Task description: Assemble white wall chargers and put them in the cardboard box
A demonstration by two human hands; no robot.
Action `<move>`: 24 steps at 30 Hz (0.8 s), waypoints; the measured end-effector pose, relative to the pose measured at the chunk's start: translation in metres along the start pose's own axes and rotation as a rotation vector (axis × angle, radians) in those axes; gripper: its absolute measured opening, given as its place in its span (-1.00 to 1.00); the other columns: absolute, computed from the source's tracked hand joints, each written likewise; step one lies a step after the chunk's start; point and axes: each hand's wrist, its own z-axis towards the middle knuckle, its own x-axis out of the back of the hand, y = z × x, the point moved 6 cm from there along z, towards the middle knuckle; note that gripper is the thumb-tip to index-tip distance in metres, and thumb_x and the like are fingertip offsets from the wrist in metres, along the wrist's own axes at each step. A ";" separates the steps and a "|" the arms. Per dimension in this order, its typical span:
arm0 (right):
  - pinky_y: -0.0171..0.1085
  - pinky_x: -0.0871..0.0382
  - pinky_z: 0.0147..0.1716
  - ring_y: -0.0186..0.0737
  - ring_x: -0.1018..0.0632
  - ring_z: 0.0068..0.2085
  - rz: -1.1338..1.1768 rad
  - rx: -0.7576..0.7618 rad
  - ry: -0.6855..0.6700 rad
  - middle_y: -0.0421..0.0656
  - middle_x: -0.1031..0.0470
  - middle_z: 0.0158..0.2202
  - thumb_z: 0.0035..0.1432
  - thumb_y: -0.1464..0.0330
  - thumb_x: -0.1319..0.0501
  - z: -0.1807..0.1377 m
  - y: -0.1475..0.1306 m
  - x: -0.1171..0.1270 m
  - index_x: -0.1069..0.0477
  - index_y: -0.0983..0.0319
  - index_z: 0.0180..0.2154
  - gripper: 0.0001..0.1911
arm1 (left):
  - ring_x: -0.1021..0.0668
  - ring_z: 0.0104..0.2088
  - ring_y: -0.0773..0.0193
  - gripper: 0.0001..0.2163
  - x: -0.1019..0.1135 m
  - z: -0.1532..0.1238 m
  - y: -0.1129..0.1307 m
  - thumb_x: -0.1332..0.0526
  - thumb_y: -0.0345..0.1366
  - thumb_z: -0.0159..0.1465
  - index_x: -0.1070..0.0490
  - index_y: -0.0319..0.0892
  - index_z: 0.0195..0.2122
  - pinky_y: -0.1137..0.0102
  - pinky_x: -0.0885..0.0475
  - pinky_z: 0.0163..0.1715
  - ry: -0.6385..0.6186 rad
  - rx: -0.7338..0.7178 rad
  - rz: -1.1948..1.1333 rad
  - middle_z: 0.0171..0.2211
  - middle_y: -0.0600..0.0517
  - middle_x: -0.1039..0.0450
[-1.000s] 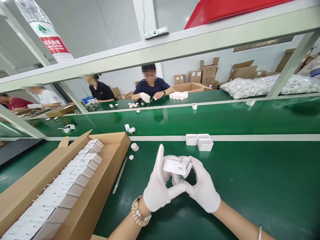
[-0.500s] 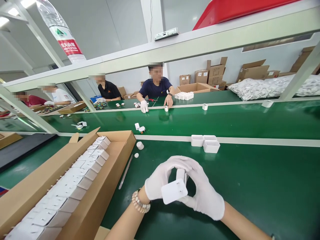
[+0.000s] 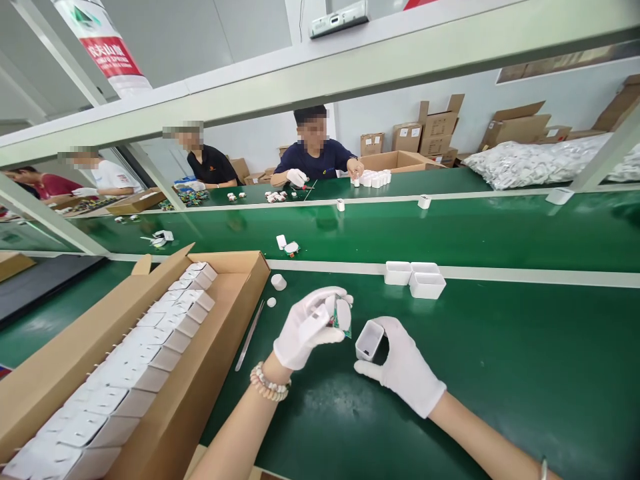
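Both my hands wear white gloves and hover over the green table. My left hand is closed on a white charger insert with a green circuit board showing at its right side. My right hand grips an empty white charger shell, its open mouth turned toward the left hand. The two parts are a few centimetres apart. A bead bracelet sits on my left wrist.
A long cardboard box with rows of white chargers lies at my left. Tweezers and two small white caps rest beside it. Three empty white shells stand ahead. Across the conveyor belt, other people work.
The assembled white piece that both hands held together has come apart: my left hand now holds the insert with the board, my right hand holds the empty shell. The head view shifted slightly.
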 end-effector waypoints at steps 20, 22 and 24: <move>-0.14 -0.42 -0.02 -0.14 -0.48 -0.02 0.353 0.199 -0.127 -0.20 -0.41 0.01 -0.06 0.54 -0.27 -0.004 -0.019 -0.006 -0.24 0.05 0.05 -0.38 | -0.48 -0.08 -0.03 -0.44 -0.029 -0.011 0.004 -0.51 -0.29 -0.17 -0.48 -0.11 -0.09 0.11 -0.42 -0.06 -0.184 -0.196 0.385 -0.15 -0.14 -0.47; -0.11 -0.41 -0.01 -0.12 -0.47 -0.01 0.358 0.215 -0.122 -0.18 -0.41 0.02 -0.07 0.55 -0.26 -0.004 -0.020 -0.006 -0.24 0.06 0.05 -0.38 | -0.49 -0.09 -0.07 -0.45 -0.029 -0.011 0.006 -0.52 -0.29 -0.20 -0.50 -0.13 -0.12 0.10 -0.43 -0.08 -0.161 -0.167 0.409 -0.17 -0.16 -0.48; -0.10 -0.41 0.00 -0.10 -0.47 -0.01 0.351 0.220 -0.123 -0.17 -0.41 0.01 -0.08 0.55 -0.26 -0.004 -0.020 -0.005 -0.25 0.07 0.05 -0.38 | -0.50 -0.10 -0.07 -0.46 -0.029 -0.011 0.007 -0.53 -0.30 -0.22 -0.52 -0.14 -0.14 0.10 -0.44 -0.09 -0.151 -0.155 0.417 -0.18 -0.16 -0.49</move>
